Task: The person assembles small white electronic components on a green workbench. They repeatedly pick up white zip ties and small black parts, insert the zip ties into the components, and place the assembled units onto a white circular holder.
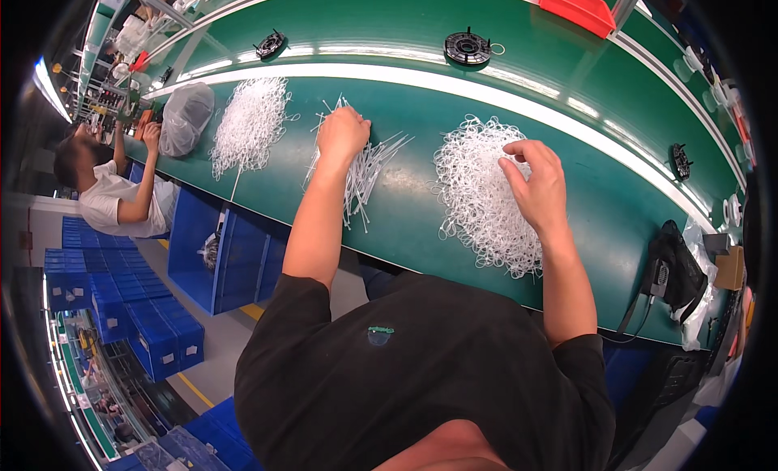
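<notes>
Slim white plastic ties lie on the smooth green surface in three heaps. The middle heap of straight white ties is made of thin, stiff strands fanned loosely at odd angles, many crossing. The left heap of looped white ties and the broader right heap of looped white ties are lacy tangles of small rings, with single loops straying past their edges. The left hand is over the far part of the straight ties, its fingers curled inward; whether they pinch one cannot be told. The right hand is at the right heap, thumb and forefinger slightly parted. Beyond a pale edge, a round, spoked black plastic disc sits on a glossy green strip. A crumpled translucent plastic bag is beside the left heap. A small green-and-blue emblem marks the black cloth shirt; white labels on blue plastic bins are too small to read
</notes>
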The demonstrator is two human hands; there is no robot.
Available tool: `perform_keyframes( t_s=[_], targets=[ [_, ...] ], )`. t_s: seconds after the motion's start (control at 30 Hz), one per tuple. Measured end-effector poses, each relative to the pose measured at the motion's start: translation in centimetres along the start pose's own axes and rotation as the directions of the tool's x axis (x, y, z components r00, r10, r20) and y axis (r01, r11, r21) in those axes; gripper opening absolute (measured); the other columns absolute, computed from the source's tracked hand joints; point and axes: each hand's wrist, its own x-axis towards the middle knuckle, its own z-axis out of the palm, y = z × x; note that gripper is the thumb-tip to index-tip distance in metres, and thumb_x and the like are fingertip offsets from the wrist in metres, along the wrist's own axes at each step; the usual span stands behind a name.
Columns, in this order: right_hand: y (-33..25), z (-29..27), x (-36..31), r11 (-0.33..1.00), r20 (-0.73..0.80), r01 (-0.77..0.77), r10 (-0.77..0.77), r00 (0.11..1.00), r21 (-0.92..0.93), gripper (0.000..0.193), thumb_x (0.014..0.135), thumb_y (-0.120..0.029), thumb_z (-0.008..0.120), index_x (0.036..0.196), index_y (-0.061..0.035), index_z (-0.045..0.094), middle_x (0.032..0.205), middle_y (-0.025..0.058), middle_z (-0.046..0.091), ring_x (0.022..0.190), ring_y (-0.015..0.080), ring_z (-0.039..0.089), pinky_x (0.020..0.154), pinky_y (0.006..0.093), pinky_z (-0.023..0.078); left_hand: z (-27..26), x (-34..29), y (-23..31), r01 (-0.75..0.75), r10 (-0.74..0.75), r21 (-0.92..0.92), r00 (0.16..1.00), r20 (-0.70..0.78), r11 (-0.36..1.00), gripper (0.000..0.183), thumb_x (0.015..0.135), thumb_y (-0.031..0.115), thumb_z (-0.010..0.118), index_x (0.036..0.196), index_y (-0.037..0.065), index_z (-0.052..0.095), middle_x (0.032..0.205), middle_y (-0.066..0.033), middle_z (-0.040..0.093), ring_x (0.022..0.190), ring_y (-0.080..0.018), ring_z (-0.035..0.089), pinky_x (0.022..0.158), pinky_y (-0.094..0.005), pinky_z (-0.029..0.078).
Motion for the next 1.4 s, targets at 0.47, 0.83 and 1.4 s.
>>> perform_keyframes(
  t_s=[0.47, 0.83, 1.4],
  targets=[
    [-1.3, 0.7, 0.4, 0.989, 0.055, -0.012, 0.004, 0.998, 0.15, 0.018, 0.085, -0.012, 0.075, 0.099, -0.0044, 0.066, 0.096, 0.0086, 0.069, 0.084, 0.0247, 0.066, 0.086, 0.0392, 0.049, -2.7, -2.3, 2.6, -0.209, 0.191, -0.648, 0.977, -0.1, 0.732, 0.013, 0.094, 0.015, 0.066, 0.091, 0.002, 0.066, 0.082, -0.0099, 0.07, 0.069, -0.0157, 0.065, 0.062, -0.0296, 0.051],
    [-5.8, 3.5, 0.8, 0.779, 0.101, -0.128, 0.083, 0.991, 0.613, 0.016, 0.087, -0.005, 0.073, 0.099, -0.0005, 0.064, 0.088, 0.009, 0.07, 0.081, 0.0181, 0.07, 0.076, 0.0312, 0.056, -1.6, -9.8, 8.6, 0.178, 0.492, -0.971, 0.867, 0.079, -0.159, 0.009, 0.102, 0.012, 0.058, 0.106, 0.004, 0.056, 0.099, -0.0093, 0.065, 0.073, -0.0106, 0.062, 0.06, -0.024, 0.051],
    [-5.1, 3.1, 0.6, 0.878, -0.078, 0.005, 0.037, 0.996, 0.479, 0.008, 0.085, -0.003, 0.072, 0.093, -0.0025, 0.069, 0.083, 0.0091, 0.07, 0.07, 0.018, 0.067, 0.062, 0.0301, 0.053, 0.4, -11.5, 9.3, 0.218, 0.419, -0.966, 0.897, 0.143, -0.138, 0.014, 0.097, 0.005, 0.064, 0.108, -0.002, 0.058, 0.09, -0.0088, 0.067, 0.077, -0.0138, 0.066, 0.068, -0.0271, 0.059]
  ],
)
